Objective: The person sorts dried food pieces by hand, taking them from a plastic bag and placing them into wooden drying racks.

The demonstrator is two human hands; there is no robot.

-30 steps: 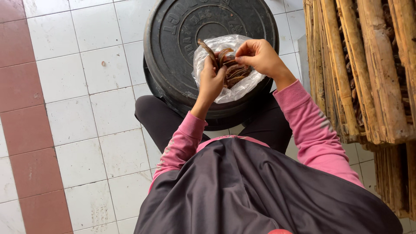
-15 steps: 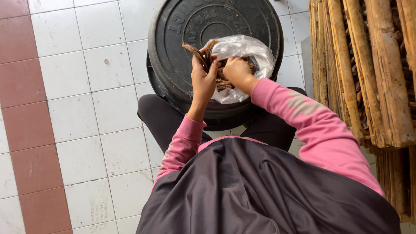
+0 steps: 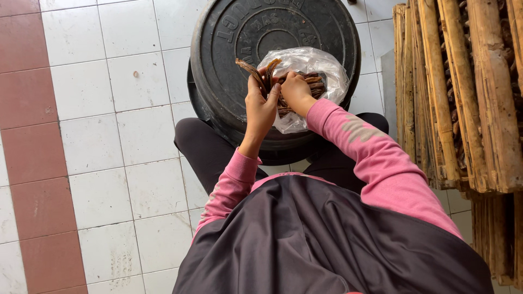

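My left hand is clamped on a few brown pods, just above centre frame. My right hand closes on more pods inside the clear plastic bag, which lies on the round black lid at upper centre.

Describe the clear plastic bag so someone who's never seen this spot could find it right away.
Find the big round black lid on the white tiled floor. The clear plastic bag lies on its right half, beside the right hand. It is the only see-through, crinkled thing there, filled with brown strips.
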